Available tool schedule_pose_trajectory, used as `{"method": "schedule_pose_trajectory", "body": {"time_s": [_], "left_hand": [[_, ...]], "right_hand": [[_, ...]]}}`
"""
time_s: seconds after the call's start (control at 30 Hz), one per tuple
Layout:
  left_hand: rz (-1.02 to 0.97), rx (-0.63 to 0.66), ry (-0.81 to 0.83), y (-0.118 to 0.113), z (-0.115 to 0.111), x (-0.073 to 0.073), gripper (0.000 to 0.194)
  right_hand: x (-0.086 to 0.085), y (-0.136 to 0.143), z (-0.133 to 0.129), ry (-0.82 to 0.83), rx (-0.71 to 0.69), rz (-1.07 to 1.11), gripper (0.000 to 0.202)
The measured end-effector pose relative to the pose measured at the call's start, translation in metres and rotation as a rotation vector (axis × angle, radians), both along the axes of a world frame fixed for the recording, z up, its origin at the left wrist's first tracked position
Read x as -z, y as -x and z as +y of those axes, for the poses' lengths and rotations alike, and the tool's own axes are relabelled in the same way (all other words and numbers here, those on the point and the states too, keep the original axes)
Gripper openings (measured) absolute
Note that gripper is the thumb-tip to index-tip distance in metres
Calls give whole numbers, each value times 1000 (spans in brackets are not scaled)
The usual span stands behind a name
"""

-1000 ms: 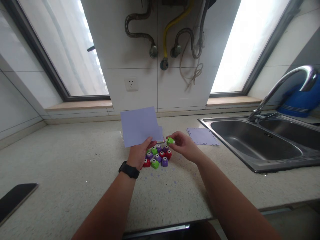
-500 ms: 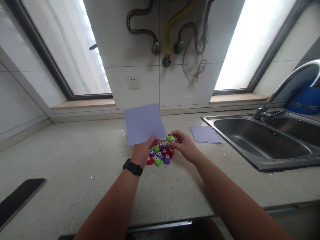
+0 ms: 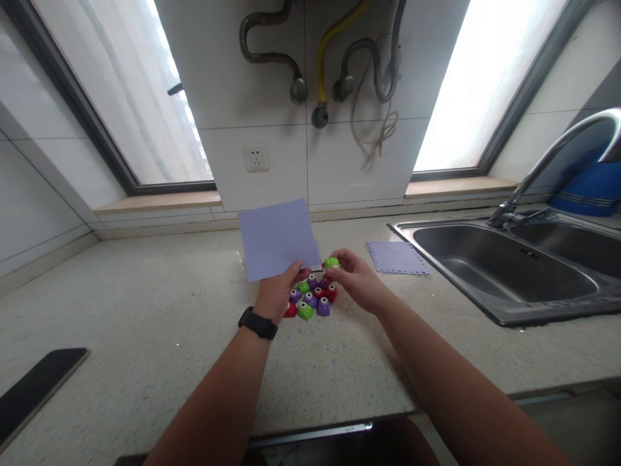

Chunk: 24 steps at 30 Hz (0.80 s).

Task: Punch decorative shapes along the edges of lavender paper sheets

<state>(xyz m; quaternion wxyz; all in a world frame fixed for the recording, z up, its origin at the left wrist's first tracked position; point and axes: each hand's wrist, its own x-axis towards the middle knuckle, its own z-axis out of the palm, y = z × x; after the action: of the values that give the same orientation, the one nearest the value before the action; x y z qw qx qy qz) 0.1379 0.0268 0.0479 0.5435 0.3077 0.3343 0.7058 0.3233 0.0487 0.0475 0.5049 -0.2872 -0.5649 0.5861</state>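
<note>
A plain lilac sheet of paper (image 3: 277,238) is pinched at its lower right edge by my left hand (image 3: 277,292), which wears a black watch. My right hand (image 3: 358,278) grips a small green craft hole punch (image 3: 331,263) between thumb and fingers, close to the sheet's right corner. Whether the punch touches the paper I cannot tell. Below both hands lie several more small punches: a purple punch (image 3: 323,307), a green punch (image 3: 305,311), a red punch (image 3: 331,293) and others, part of them hidden behind my left hand.
To the right lies a stack of lilac sheets (image 3: 395,257) with punched edges, beside the steel sink (image 3: 504,259) and its faucet (image 3: 538,171). A flat black object (image 3: 39,382) lies at the left. Tiny paper bits dot the speckled counter (image 3: 194,388).
My right hand has turned the green punch slightly, so its white button faces less toward me. The left hand and sheet stay nearly still; the whole view has shifted a little.
</note>
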Motion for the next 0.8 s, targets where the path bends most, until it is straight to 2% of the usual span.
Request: {"method": "schedule_pose_trajectory", "body": {"time_s": [0.1,0.2,0.4,0.47,0.6,0.7,0.8], "left_hand": [[15,-6,12,0,1,1,31],[1,-19,1,1,2,2,33],[-12,-35,-5,5,6,5,34],[-13,-39,-9,6,6,6,35],[-5,-44,-14,6,7,7,37],[10,-41,-1,6,7,8,34],[23,-32,2,6,7,8,31]], "right_hand": [[0,-1,1,-32,6,-23,38],[0,-7,3,-66,27,-148,40],[-4,-26,7,-162,40,-698,38],[-6,-31,7,-182,-24,-862,37],[-8,-37,6,-191,-252,-1124,38],[-9,-36,5,-198,-332,-1198,40],[-11,-35,4,-176,-341,-1191,42]]}}
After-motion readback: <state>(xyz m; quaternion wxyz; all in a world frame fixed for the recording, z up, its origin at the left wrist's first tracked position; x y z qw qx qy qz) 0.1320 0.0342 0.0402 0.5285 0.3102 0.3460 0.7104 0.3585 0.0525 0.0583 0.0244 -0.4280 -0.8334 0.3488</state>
